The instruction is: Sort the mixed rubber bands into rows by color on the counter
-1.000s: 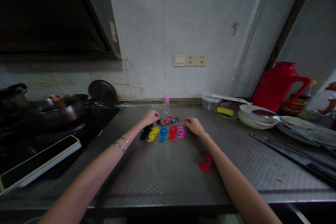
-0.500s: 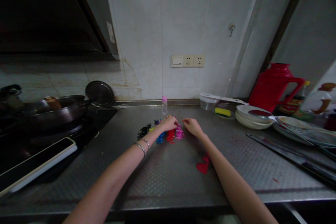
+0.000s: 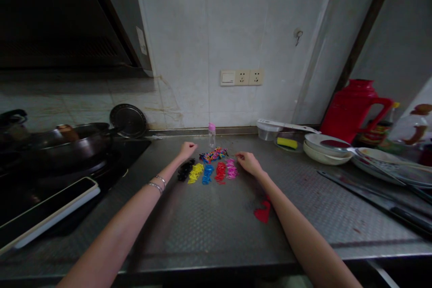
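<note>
My left hand is closed in a pinch above and behind the black pile of small bands; what it holds, if anything, is too small to see. To the right of the bands, my right hand also pinches its fingertips together close to the counter, their contents unclear. Between the hands lies a mixed multicoloured pile of bands. In a row in front of it are yellow bands, blue bands, red bands and pink bands. A small clear bottle with a pink cap stands behind.
A red heart-shaped piece lies beside my right forearm. On the right are a yellow sponge, a plastic tub, stacked bowls and a red thermos. A pan and a phone-like slab are left.
My left hand has moved left from over the red and blue bands to beside the black pile, uncovering the colour piles. My right hand has barely shifted.
</note>
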